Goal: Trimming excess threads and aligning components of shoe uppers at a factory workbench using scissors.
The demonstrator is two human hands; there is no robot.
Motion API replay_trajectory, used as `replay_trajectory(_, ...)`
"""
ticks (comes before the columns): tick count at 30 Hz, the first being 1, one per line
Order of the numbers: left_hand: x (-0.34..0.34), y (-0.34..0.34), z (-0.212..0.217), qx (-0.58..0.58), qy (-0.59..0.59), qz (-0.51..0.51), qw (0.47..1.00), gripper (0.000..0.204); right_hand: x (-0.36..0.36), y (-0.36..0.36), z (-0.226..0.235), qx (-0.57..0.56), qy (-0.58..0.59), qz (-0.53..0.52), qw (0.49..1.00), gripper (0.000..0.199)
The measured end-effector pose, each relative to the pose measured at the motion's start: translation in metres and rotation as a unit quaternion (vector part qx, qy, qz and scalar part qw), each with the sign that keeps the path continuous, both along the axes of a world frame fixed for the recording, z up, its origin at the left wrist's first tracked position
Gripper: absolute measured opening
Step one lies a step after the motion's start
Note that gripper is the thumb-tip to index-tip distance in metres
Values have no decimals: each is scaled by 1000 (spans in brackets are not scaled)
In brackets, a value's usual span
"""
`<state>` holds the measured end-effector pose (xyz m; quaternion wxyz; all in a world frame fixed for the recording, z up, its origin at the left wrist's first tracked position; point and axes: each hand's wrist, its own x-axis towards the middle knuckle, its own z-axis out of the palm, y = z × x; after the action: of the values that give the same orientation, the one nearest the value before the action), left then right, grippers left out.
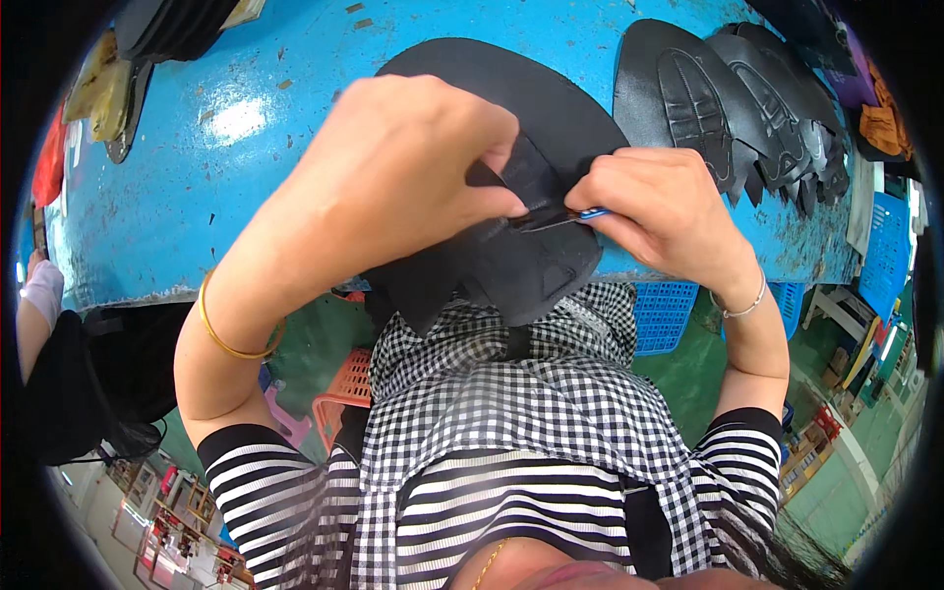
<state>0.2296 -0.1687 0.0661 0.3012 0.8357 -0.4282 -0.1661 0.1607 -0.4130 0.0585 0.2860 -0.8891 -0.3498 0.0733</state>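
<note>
A large black leather piece point(457, 74) lies on the blue table, its near part with pointed flaps hanging over the front edge. My left hand point(413, 147) is closed, thumb and fingers pinching a fold of the leather near its middle. In my right hand point(664, 202) is a small tool with a blue handle point(594, 212) and a thin metal tip; whether it is snips or tweezers I cannot make out. Its tip reaches left along the leather, close to my left thumb. The palm side of both hands is hidden.
Several stitched black leather pieces point(678, 98) overlap at the right of the blue table point(295, 128). More dark pieces point(167, 28) are stacked at the far left. Blue plastic baskets point(661, 320) stand below the front edge. Another person's arm point(41, 295) shows at the left rim.
</note>
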Motion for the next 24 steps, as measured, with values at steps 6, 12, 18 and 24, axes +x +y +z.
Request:
replay_trajectory(6, 9, 12, 0, 25, 26, -12, 999, 20, 11, -4, 5, -6, 35, 65, 997, 19)
replay_trajectory(12, 8, 12, -4, 15, 5, -19, 1000, 17, 17, 9, 5, -8, -22, 31, 999, 17)
replay_trajectory(18, 8, 17, -7, -9, -10, -27, 1000, 16, 17, 22, 8, -94, -96, -16, 991, 21)
replay_trajectory(24, 7, 21, -6, -8, 4, -38, 999, 19, 22, 18, 14, -110, -50, -32, 992, 34)
